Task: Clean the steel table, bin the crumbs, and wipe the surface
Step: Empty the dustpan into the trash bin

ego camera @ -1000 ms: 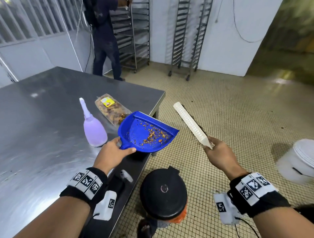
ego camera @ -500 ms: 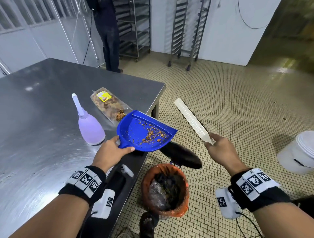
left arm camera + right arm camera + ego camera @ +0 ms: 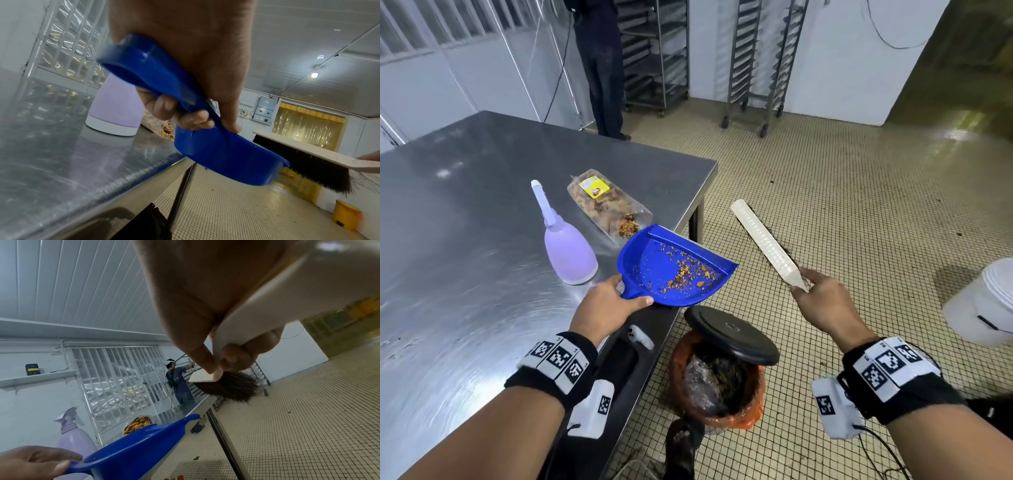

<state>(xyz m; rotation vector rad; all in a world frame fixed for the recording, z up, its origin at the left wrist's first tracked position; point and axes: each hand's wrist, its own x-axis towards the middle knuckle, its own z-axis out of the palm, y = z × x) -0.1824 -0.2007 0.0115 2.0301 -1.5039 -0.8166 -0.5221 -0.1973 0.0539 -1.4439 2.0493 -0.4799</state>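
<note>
My left hand (image 3: 607, 303) grips the handle of a blue dustpan (image 3: 674, 265) that holds brown crumbs (image 3: 688, 270); the pan juts past the steel table's (image 3: 465, 222) edge. In the left wrist view my fingers (image 3: 185, 116) curl round that handle over the dustpan (image 3: 226, 154). My right hand (image 3: 822, 298) holds a white brush (image 3: 763, 241) with dark bristles out over the floor, right of the pan. The right wrist view shows fingertips (image 3: 205, 363) pinching the brush (image 3: 230, 386). Below, a pedal bin (image 3: 715, 380) with an orange liner stands with its black lid (image 3: 732, 334) raised.
A lilac spray bottle (image 3: 568, 246) and an opened bag of snacks (image 3: 606, 202) stand on the table beside the pan. A white bucket (image 3: 986, 301) sits on the tiled floor at right. Another person (image 3: 599, 65) stands by wheeled racks (image 3: 760, 61) at the back.
The bin's black lid, closed a second ago, has swung up and exposes the orange liner. Both hands, the dustpan and the brush have kept nearly the same places.
</note>
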